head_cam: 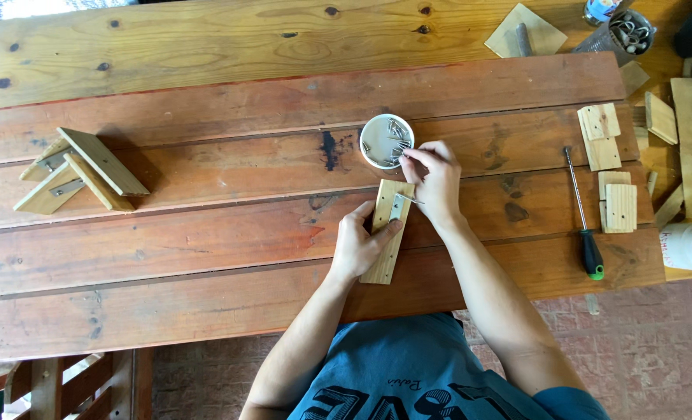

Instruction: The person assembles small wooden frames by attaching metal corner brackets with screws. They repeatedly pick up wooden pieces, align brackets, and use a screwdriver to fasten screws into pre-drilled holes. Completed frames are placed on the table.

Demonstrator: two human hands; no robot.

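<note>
A screwdriver (584,218) lies near the table's (167,257) right edge beside small wood blocks (609,167); hinged boards (77,173) sit near the left edge.

On the bench (206,257), the left hand (357,247) steadies a wooden strip (387,233) (metal bracket on top); the right hand (437,180) pinches a screw (409,199) beside a white dish (386,141).

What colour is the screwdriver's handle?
Green and black screwdriver handle, clearest in the head view.

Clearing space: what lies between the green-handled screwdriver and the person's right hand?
Head view: only bare reddish table planks lie between the green-handled screwdriver and the right hand.
</note>
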